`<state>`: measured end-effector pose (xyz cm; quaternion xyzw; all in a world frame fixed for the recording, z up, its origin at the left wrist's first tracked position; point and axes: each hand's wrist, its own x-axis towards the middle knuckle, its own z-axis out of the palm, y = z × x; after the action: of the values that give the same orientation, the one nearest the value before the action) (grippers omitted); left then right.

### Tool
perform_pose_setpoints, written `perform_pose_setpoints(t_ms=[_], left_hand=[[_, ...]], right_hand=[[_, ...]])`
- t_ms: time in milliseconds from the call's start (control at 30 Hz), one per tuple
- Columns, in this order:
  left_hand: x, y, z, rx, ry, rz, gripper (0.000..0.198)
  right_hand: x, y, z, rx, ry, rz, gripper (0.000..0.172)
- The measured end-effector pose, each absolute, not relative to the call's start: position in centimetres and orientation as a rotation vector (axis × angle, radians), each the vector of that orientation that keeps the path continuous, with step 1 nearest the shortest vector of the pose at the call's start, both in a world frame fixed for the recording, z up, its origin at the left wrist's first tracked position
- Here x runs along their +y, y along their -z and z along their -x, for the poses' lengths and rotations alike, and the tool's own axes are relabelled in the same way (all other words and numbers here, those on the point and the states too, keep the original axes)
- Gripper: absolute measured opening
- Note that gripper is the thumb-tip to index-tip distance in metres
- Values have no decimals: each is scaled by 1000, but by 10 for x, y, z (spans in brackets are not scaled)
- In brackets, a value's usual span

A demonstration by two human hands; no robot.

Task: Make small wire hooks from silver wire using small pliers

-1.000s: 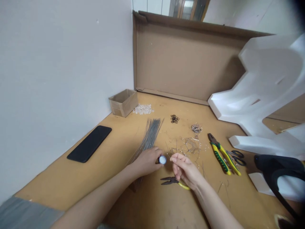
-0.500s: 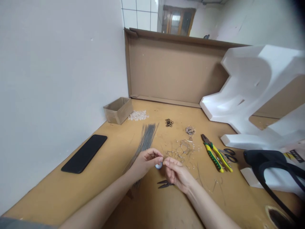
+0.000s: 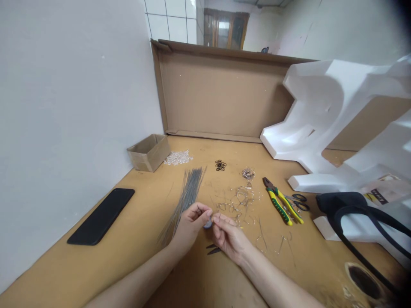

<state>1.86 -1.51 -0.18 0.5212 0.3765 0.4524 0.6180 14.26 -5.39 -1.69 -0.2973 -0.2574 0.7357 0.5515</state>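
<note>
The left hand's grip point(image 3: 190, 226) is closed around a small bluish-white round piece point(image 3: 207, 224), which pokes out just below the thumb tip. Beside it, the right hand's grip point(image 3: 230, 237) is pinched together; anything between its fingertips is too small to tell.

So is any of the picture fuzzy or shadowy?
Head view: a soft shadow on the cardboard panel beside the white foam; the top right corner goes black; the label at right is too blurred to read; between the left hand and right hand, the bluish round thing looks soft, its details lost.
</note>
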Motion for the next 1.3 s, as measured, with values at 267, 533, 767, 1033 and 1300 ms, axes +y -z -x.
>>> perform_pose_setpoints(t_ms=[267,533,767,1033,1300], left_hand=[[-19,7,-23,748,-1025,-1182,20],[-22,3,-23,789,-1058,-1151,19],[-23,5,-24,785,-1082,-1135,19],[-25,5,-23,784,-1092,-1150,19],[-25,10,-25,797,-1105,-1099,21]], right_hand=[[-54,16,-144,-626,-1648,691,20],[-55,11,-140,-676,-1665,717,21],[-56,9,-140,-709,-1620,760,23],[-57,8,-139,-711,-1613,759,23],[-57,7,-138,-751,-1576,773,25]])
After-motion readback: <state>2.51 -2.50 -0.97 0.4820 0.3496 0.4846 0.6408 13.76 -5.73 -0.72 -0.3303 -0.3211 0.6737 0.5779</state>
